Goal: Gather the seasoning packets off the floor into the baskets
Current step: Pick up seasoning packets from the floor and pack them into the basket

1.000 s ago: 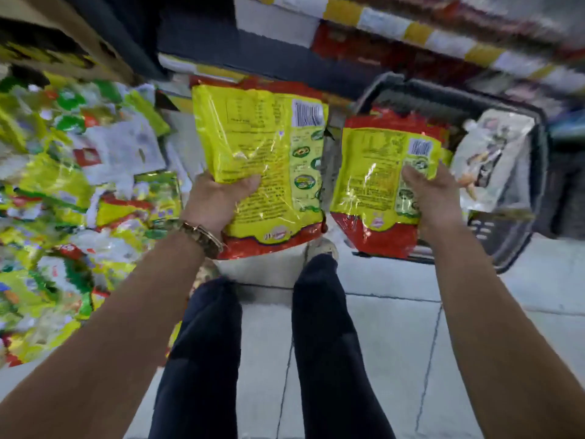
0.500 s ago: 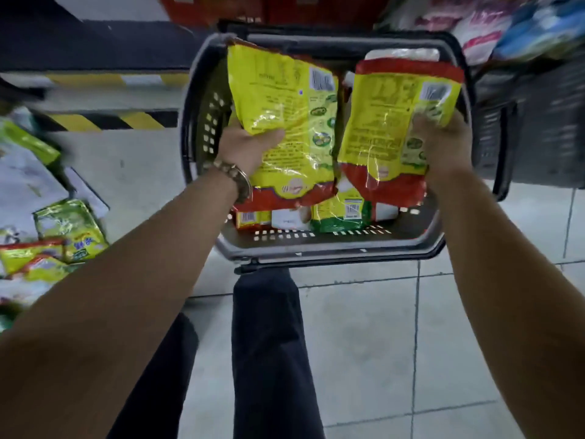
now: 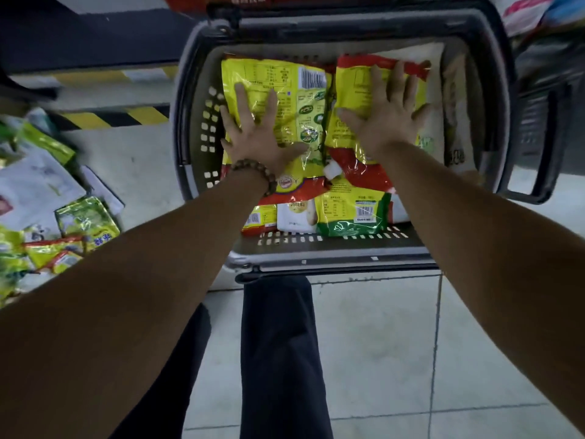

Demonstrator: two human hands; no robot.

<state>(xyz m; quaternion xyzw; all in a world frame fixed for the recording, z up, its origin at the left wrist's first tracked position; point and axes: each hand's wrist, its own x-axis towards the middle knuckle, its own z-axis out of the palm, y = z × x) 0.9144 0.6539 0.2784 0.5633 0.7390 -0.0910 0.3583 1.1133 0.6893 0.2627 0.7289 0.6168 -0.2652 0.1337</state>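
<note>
Now both my hands are flat and unclenched inside the grey plastic shopping basket [image 3: 202, 131], which sits on the pale tiled floor [image 3: 380, 343] just past my dark trouser leg [image 3: 278, 343]. My left hand [image 3: 262, 134], with a brown bead bracelet [image 3: 253, 169] on its wrist, lies with its fingers spread on a large yellow plastic seasoning packet with a red bottom edge and a barcode [image 3: 285, 77]. My right hand [image 3: 386, 118] lies the same way, fingers splayed and straight, on a second yellow-and-red seasoning packet [image 3: 357, 87] just beside the first; the two packets meet along their inner edges. Neither hand curls round anything. Both packets lie back side up on top of others already in the basket: a green-and-yellow packet with a barcode [image 3: 351, 213], a white packet [image 3: 294, 213] and a small yellow one [image 3: 256, 220] show below them at the near end, and a pale packet [image 3: 440, 99] lies along the basket's right side. The basket's dark handle [image 3: 538, 172] hangs down at the right. To my left, a heap of loose green, yellow and white packets [image 3: 72, 223] lies on the floor, near a black-and-yellow striped strip [image 3: 110, 117].
</note>
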